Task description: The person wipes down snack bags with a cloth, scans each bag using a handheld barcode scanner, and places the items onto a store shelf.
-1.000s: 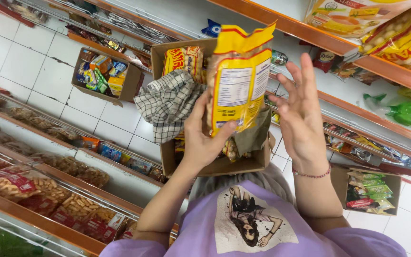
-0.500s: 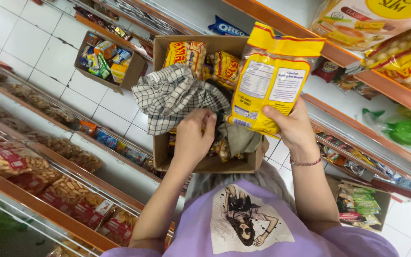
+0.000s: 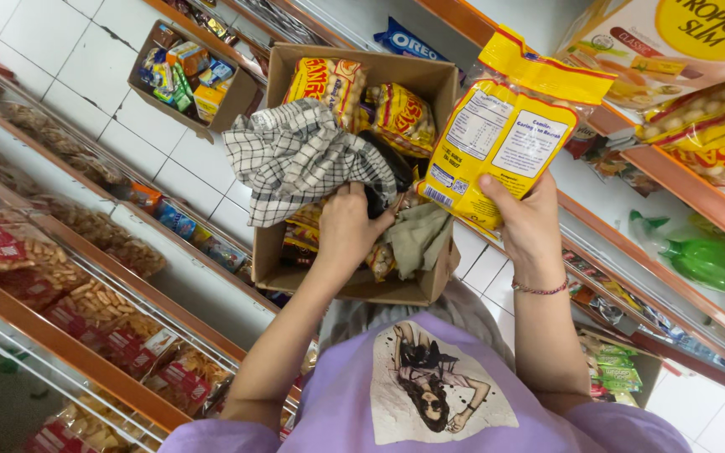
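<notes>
1. Head view, looking down: the right hand (image 3: 530,222) holds a yellow snack bag (image 3: 505,138) up at the right edge of an open cardboard box (image 3: 430,281), fingers clenched around the bag's lower end, thumb on its printed back.
2. The left hand (image 3: 347,226) reaches into the box, fingers curled onto a dark item under a checked cloth (image 3: 299,159); what exactly they grip I cannot tell.
3. More yellow packets (image 3: 329,84) lie at the far end of the box, with an olive cloth (image 3: 417,239) at the near right corner.
4. The step in hand looks like taking stock out of the box: one bag is clear of it and raised toward the orange shelf (image 3: 681,189) on the right.
5. The next move would call for carrying the bag level over the shelf lip and setting it beside the packets there.
</notes>
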